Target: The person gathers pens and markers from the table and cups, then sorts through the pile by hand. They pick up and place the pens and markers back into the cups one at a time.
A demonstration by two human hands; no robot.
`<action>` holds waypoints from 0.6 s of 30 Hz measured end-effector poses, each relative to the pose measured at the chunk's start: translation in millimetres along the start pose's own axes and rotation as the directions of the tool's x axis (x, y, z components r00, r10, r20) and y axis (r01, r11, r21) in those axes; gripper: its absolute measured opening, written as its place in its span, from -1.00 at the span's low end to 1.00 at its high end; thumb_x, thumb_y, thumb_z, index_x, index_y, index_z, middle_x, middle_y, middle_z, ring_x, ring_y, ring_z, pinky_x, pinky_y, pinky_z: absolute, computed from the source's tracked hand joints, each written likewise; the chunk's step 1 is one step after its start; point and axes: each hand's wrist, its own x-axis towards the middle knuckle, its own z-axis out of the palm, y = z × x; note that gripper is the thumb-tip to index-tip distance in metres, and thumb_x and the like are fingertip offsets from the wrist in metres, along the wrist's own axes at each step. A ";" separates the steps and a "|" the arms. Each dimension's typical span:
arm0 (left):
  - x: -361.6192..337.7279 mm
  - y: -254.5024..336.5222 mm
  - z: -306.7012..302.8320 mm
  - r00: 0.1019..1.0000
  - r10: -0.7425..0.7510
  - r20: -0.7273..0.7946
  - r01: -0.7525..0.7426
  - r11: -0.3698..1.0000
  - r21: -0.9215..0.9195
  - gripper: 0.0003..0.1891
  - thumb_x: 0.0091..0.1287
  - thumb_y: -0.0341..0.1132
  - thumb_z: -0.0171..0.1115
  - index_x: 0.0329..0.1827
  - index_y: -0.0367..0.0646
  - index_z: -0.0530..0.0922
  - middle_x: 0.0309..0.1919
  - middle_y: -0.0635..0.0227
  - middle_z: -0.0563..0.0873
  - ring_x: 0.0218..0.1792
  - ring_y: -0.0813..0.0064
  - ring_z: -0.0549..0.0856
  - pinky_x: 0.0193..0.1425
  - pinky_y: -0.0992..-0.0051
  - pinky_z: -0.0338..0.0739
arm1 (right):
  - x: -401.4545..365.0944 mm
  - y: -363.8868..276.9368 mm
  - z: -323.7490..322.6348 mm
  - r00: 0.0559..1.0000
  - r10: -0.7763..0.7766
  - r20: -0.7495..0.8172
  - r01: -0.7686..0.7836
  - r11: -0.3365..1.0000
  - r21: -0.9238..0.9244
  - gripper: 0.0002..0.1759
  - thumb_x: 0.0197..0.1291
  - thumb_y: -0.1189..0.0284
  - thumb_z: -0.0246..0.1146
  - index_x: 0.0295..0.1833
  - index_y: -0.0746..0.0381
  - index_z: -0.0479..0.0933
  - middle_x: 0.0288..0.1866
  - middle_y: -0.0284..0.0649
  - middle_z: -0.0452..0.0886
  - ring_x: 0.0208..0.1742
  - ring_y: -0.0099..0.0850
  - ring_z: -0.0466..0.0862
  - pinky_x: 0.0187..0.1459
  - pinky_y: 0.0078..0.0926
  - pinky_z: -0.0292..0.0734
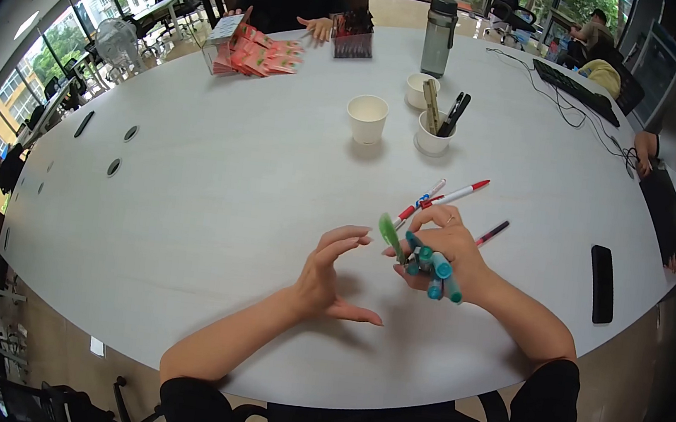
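Observation:
My right hand (460, 252) is closed around a bunch of teal and green pens (436, 274), their ends pointing toward me. A light green leaf-like piece (388, 230) sticks up at the left of the bunch. Just left of it, my left hand (322, 274) is held above the table with thumb and fingers spread, holding nothing. Beyond my right hand lie a white pen with red ends (458, 194) and another red-and-white pen (416, 207). A dark pen with a pinkish barrel (492, 233) lies to the right.
A paper cup (366, 119), a second cup (418, 92) and a cup holding black and tan pens (433, 141) stand farther back. Behind them is a water bottle (438, 39). A black phone (601, 284) lies right; red packets (264, 54) lie before a person (287, 1) across the table.

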 end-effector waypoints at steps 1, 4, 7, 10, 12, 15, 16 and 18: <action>2.0 2.7 1.7 1.000 -0.001 0.013 0.001 1.000 0.007 0.16 -0.27 0.12 0.66 0.37 -0.11 0.14 0.24 -0.03 0.40 0.14 0.09 0.53 0.15 0.20 0.51 | 1.9 -3.7 3.9 1.000 -0.030 0.007 0.029 0.994 0.108 -0.77 -0.05 0.37 0.46 -0.23 0.11 0.65 -0.38 -0.44 0.67 -0.29 -0.49 0.58 -0.01 -0.44 0.32; 3.4 8.1 6.7 0.997 -0.022 0.079 0.027 0.998 -0.054 0.19 -0.27 0.11 0.66 0.42 -0.13 0.13 0.31 -0.04 0.36 0.29 -0.01 0.42 0.31 0.12 0.37 | 0.7 -28.8 6.4 0.730 0.474 0.493 -0.681 0.568 0.462 -0.83 0.10 0.40 0.41 -0.19 0.16 0.65 -0.34 -0.41 0.67 -0.23 -0.54 0.60 -0.12 -0.52 0.41; -2.4 14.2 10.1 0.990 -0.068 0.126 0.074 0.996 -0.045 0.14 -0.27 0.06 0.67 0.39 -0.16 0.20 0.32 -0.02 0.37 0.30 0.02 0.43 0.30 0.15 0.38 | -8.3 -24.4 33.9 0.869 0.360 0.339 -0.495 0.627 0.602 -0.81 0.19 0.41 0.35 -0.10 0.22 0.60 -0.31 -0.32 0.67 -0.25 -0.51 0.63 -0.20 -0.50 0.49; -5.4 15.1 11.6 0.982 -0.145 0.123 0.161 0.979 -0.127 0.09 -0.23 -0.03 0.68 0.39 -0.13 0.22 0.32 -0.01 0.37 0.31 0.03 0.43 0.29 0.17 0.40 | -10.2 -26.1 41.8 0.878 0.324 0.353 -0.478 0.642 0.600 -0.75 0.18 0.44 0.35 -0.02 0.22 0.58 -0.23 -0.28 0.69 -0.19 -0.46 0.66 -0.08 -0.46 0.53; 0.2 18.6 13.1 0.981 -0.184 0.067 0.194 0.958 -0.211 -0.02 -0.22 -0.14 0.69 0.31 -0.14 0.31 0.28 0.00 0.43 0.30 0.02 0.45 0.30 0.15 0.39 | -18.1 -15.1 53.4 0.867 0.279 0.413 -0.479 0.693 0.539 -0.73 0.16 0.46 0.35 -0.01 0.20 0.57 -0.19 -0.28 0.69 -0.14 -0.45 0.67 -0.03 -0.47 0.52; 11.3 26.5 12.7 0.975 -0.192 0.112 0.212 0.956 -0.203 -0.32 -0.13 -0.25 0.64 0.10 -0.10 0.49 0.15 0.16 0.58 0.23 0.10 0.53 0.28 0.20 0.41 | -27.4 -4.8 63.7 0.898 0.175 0.403 -0.370 0.797 0.478 -0.65 0.09 0.44 0.34 0.04 0.19 0.56 0.05 -0.18 0.61 0.11 -0.29 0.59 0.14 -0.35 0.46; 16.0 29.3 12.1 0.972 -0.182 0.149 0.207 0.963 -0.175 -0.44 -0.09 -0.28 0.61 0.02 -0.07 0.56 0.10 0.23 0.64 0.19 0.14 0.57 0.27 0.23 0.43 | -30.4 -3.1 65.0 0.933 0.110 0.342 -0.268 0.846 0.460 -0.64 0.08 0.42 0.33 0.05 0.18 0.56 0.09 -0.17 0.58 0.16 -0.26 0.56 0.17 -0.32 0.44; 21.8 32.8 14.4 0.959 -0.204 0.199 0.247 0.942 -0.227 -0.68 0.00 -0.31 0.55 -0.20 -0.08 0.63 -0.02 0.37 0.71 0.13 0.20 0.62 0.23 0.26 0.45 | -35.2 -3.4 70.1 0.955 0.076 0.288 -0.215 0.844 0.491 -0.63 0.12 0.38 0.24 0.09 0.16 0.54 0.17 -0.13 0.51 0.24 -0.18 0.47 0.25 -0.25 0.38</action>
